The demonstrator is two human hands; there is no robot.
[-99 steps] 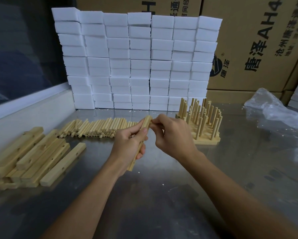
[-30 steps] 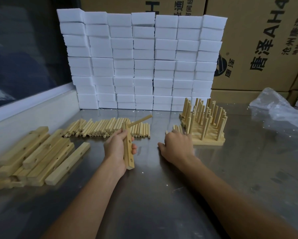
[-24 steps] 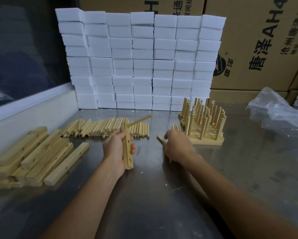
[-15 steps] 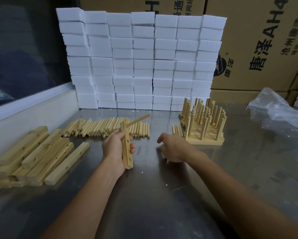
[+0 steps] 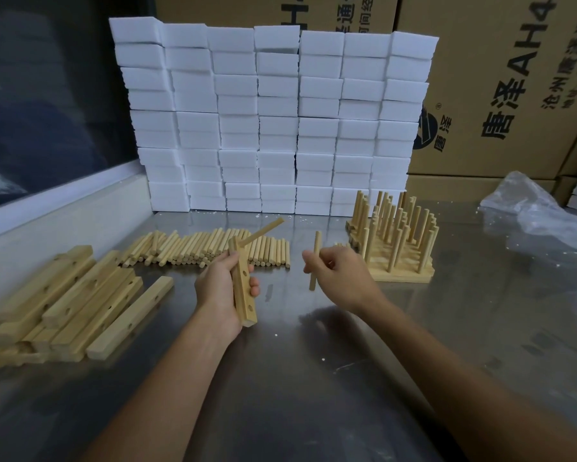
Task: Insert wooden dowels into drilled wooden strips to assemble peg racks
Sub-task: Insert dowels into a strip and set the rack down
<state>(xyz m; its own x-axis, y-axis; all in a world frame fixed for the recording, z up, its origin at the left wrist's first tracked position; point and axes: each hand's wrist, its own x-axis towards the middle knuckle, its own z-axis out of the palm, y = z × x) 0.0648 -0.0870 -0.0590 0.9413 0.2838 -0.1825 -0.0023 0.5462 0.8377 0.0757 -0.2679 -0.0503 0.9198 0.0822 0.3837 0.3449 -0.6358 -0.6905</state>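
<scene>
My left hand grips a drilled wooden strip held nearly upright above the metal table. One dowel sticks out of the strip's top hole, slanting up to the right; two empty holes show lower on its face. My right hand holds a loose dowel about upright, a short way right of the strip and apart from it. A row of loose dowels lies behind my hands. Finished peg racks stand stacked at the right.
A pile of drilled strips lies at the left by the table's raised edge. A wall of white foam blocks stands at the back, cardboard boxes behind it. Crumpled clear plastic lies at the far right.
My right hand went to the table beside the racks, picked up a dowel and lifted it toward the strip. My left hand kept holding the strip with one dowel in it.
</scene>
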